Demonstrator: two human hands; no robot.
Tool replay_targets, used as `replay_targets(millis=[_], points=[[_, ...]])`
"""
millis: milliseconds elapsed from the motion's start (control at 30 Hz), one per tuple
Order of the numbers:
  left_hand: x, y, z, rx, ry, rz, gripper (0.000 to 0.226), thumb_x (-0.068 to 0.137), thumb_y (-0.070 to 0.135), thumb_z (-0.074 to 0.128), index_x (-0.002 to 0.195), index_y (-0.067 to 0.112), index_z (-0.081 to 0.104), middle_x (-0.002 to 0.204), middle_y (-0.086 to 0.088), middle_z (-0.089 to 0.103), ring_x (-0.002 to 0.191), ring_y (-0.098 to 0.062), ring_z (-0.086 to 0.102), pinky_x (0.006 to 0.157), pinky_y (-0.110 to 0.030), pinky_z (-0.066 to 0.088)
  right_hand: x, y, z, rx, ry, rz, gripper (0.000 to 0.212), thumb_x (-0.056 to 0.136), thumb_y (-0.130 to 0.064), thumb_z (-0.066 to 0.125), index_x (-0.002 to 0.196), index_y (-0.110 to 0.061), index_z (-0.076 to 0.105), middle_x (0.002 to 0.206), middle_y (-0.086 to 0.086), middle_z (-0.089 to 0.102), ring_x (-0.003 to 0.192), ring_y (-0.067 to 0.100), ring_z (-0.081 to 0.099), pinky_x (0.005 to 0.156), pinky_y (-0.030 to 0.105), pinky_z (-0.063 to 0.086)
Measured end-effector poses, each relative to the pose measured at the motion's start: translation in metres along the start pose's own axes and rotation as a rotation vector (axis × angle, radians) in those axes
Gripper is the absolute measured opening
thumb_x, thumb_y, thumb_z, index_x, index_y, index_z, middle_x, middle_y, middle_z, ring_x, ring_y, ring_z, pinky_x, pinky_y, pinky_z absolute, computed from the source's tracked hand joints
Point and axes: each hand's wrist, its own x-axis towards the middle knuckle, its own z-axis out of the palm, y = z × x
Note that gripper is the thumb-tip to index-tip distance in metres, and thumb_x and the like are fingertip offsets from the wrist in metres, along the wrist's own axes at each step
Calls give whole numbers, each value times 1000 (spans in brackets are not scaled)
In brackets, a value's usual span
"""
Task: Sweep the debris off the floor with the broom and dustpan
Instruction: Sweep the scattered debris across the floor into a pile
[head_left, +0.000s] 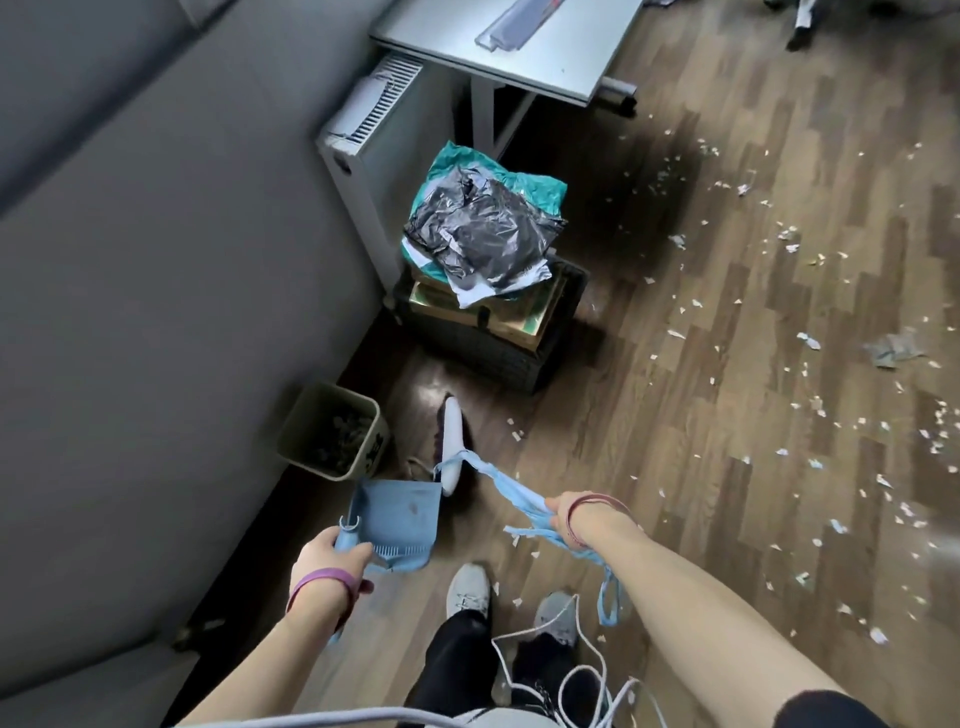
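Both grips closed: left hand (332, 558) on dustpan (400, 514), right hand (571, 519) on broom (454, 441).

1 dustpan (400, 514), 1 broom (452, 441), 1 bin (332, 431), 1 crate (498, 338), 2 shoes – left (469, 590), right (557, 618) – 2 hands (324, 564) (563, 519); paper scraps (810, 340) beyond counting.

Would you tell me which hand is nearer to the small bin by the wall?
Left. The left hand, gripping the dustpan, is just below the bin; the right hand, holding the broom, is farther out to its right.

Grey bin (332, 431) beside wall, bag-topped crate (498, 338), white table (519, 47)
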Motion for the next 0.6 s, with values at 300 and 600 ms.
replay_targets(millis=[300,600], points=[[-11,47,65,-148,-118,32,25,88,17,61,112,18,55,78,-3,63,54,-27,62,43,-23,39,13,73,6,11,-26,38,67,79,0,59,140,-20,40,125,9,59,103,30,63,80,36,51],[-99,94,180,0,-196,152,17,89,17,58,106,15,56,79,-3,58,45,-21,54,33,-16,35,-62,243,31,69,-1,117,50,88,-10,49,135,-28,47,134,-1,54,102,19,55,101,38,38]])
